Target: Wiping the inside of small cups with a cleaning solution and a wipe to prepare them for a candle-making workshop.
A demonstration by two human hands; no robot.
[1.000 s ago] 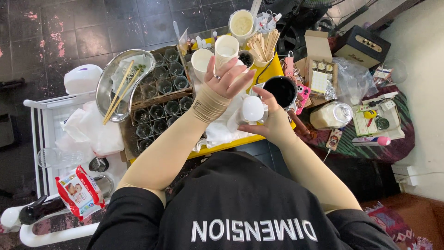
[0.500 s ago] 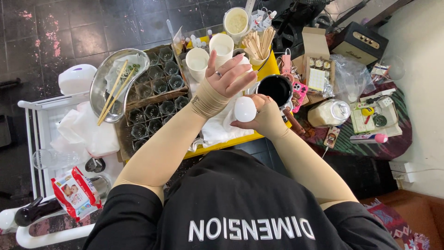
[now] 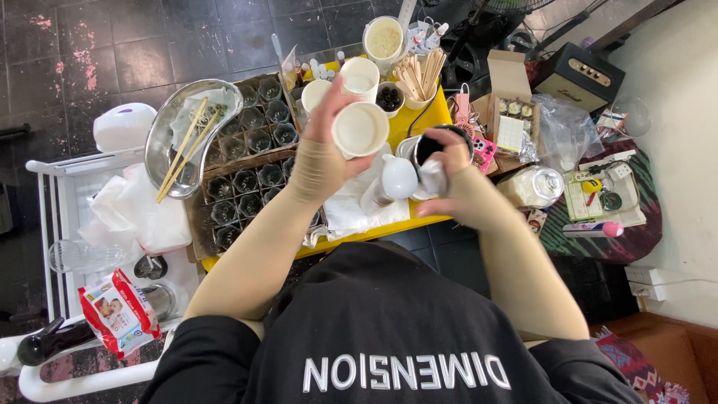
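Observation:
My left hand [image 3: 323, 127] is raised over the yellow table [image 3: 374, 230] and grips a white paper cup [image 3: 360, 129], tipped so its empty inside faces me. My right hand [image 3: 451, 166] is closed on a small white rounded vessel [image 3: 399, 177], held just below and to the right of the cup, over a white cloth [image 3: 357, 211]. A black pot [image 3: 426, 146] sits behind my right hand and is partly hidden by it. A stack of paper cups [image 3: 361, 75] and one more cup [image 3: 313, 93] stand just beyond my left hand.
A crate of small glass jars [image 3: 250, 161] and a metal bowl with chopsticks [image 3: 191, 135] lie to the left. A cup of wooden sticks [image 3: 420, 71], a lidded glass jar [image 3: 535, 185], a cardboard box [image 3: 512, 105] and a white rack [image 3: 56, 224] surround the table.
My left hand has taken a paper cup from the stack, lifted it and tipped its mouth towards me. My right hand has shifted slightly right with the white vessel.

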